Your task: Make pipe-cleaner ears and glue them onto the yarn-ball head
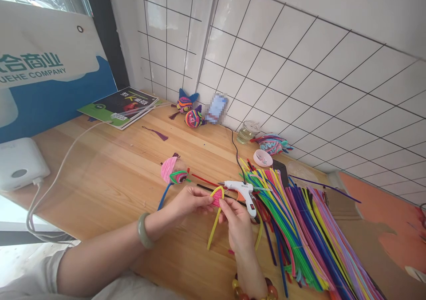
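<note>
A small pink piece [217, 197] edged with a yellow pipe cleaner [213, 230] is held between both hands over the wooden table. My left hand [196, 200] pinches its left side, and my right hand [234, 212] pinches its right side. The yellow strip's loose end hangs down between the hands. Just behind my right hand lies a white glue gun [244, 194]. Beyond my left hand sits a round pink-wrapped piece [169, 169] with a green-edged leaf shape [179, 177] against it.
Bundles of coloured pipe cleaners [299, 229] cover the right side. Along the wall are two wrapped figures [193, 118], a phone [216, 109], a glass jar [248, 132] and a pink dish [262, 158]. A purple tassel [159, 134], booklet [124, 107] and white device [21, 164] lie left.
</note>
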The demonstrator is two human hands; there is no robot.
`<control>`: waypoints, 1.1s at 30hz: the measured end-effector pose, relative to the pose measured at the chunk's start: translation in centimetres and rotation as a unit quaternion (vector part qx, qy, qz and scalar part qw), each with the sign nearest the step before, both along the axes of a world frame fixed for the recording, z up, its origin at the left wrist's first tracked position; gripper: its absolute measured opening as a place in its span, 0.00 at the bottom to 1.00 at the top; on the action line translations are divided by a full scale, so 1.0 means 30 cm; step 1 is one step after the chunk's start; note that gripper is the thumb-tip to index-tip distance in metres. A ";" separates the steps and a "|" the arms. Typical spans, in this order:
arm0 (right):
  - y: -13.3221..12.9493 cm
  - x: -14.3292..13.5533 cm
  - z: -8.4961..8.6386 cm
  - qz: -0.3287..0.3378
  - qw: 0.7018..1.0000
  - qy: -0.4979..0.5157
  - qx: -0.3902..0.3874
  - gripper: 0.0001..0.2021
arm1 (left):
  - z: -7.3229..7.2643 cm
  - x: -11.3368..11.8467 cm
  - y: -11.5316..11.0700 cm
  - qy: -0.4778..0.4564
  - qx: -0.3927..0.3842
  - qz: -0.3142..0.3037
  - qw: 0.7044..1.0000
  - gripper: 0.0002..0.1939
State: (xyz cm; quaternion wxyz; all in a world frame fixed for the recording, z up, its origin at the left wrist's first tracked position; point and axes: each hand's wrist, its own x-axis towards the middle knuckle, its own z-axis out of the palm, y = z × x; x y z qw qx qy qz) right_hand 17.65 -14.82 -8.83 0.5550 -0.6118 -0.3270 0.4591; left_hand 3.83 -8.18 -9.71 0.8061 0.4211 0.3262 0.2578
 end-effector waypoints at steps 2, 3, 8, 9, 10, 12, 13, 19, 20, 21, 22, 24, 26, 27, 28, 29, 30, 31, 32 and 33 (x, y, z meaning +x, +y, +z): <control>0.000 0.007 0.003 0.000 1.000 0.009 0.002 0.13 | 0.005 -0.001 0.001 0.004 0.010 0.002 1.000 0.14; 0.001 0.009 0.005 -0.004 1.000 0.012 0.006 0.14 | 0.007 -0.001 0.001 0.009 0.018 0.002 1.000 0.14; 0.001 0.008 0.008 -0.035 0.999 0.021 0.031 0.14 | 0.004 0.002 -0.004 0.052 0.070 -0.012 0.996 0.15; 0.001 0.007 0.006 -0.038 0.999 0.015 0.032 0.14 | 0.001 0.004 -0.004 0.061 0.080 -0.015 0.995 0.16; 0.000 0.006 0.004 -0.038 0.999 0.007 0.031 0.13 | -0.003 0.005 -0.005 0.070 0.088 -0.018 0.994 0.16; -0.002 0.005 -0.001 -0.035 0.999 -0.010 0.028 0.13 | -0.009 0.007 -0.005 0.081 0.100 -0.019 0.992 0.17; -0.004 0.004 -0.003 -0.031 0.999 -0.015 0.027 0.12 | -0.011 0.008 -0.005 0.083 0.104 -0.018 0.991 0.17; -0.006 0.004 0.000 -0.027 0.999 -0.030 0.032 0.11 | -0.014 0.009 -0.006 0.086 0.124 -0.009 0.989 0.16; -0.005 0.004 0.002 -0.028 0.999 -0.033 0.033 0.11 | -0.014 0.009 -0.006 0.085 0.124 -0.007 0.989 0.16; -0.005 0.004 0.004 -0.030 0.998 -0.037 0.032 0.11 | -0.013 0.009 -0.007 0.084 0.124 -0.005 0.989 0.16; -0.006 0.004 0.005 -0.032 0.998 -0.041 0.032 0.11 | -0.012 0.009 -0.007 0.081 0.122 -0.004 0.989 0.16; -0.007 0.004 0.006 -0.035 0.998 -0.049 0.032 0.11 | -0.009 0.009 -0.008 0.076 0.121 -0.006 0.990 0.15; -0.008 0.005 0.005 -0.033 0.998 -0.050 0.032 0.11 | -0.007 0.009 -0.008 0.074 0.123 -0.007 0.990 0.15; -0.008 0.005 0.004 -0.032 0.998 -0.048 0.032 0.11 | -0.007 0.010 -0.008 0.072 0.123 -0.007 0.990 0.15; -0.008 0.006 0.003 -0.032 0.998 -0.046 0.032 0.11 | -0.006 0.010 -0.008 0.071 0.121 -0.006 0.990 0.14; -0.008 0.005 0.002 -0.032 0.998 -0.043 0.033 0.11 | -0.006 0.010 -0.009 0.070 0.119 -0.005 0.990 0.14; -0.008 0.004 0.001 -0.033 0.998 -0.039 0.033 0.11 | -0.006 0.011 -0.009 0.069 0.117 -0.004 0.991 0.14; -0.007 0.003 0.000 -0.035 0.998 -0.034 0.033 0.11 | -0.006 0.011 -0.010 0.068 0.116 -0.003 0.991 0.14; -0.006 0.002 0.000 -0.036 0.998 -0.027 0.033 0.11 | -0.007 0.011 -0.011 0.068 0.116 -0.003 0.991 0.14; -0.005 0.001 0.000 -0.038 0.999 -0.020 0.032 0.11 | -0.007 0.012 -0.011 0.068 0.117 -0.003 0.991 0.14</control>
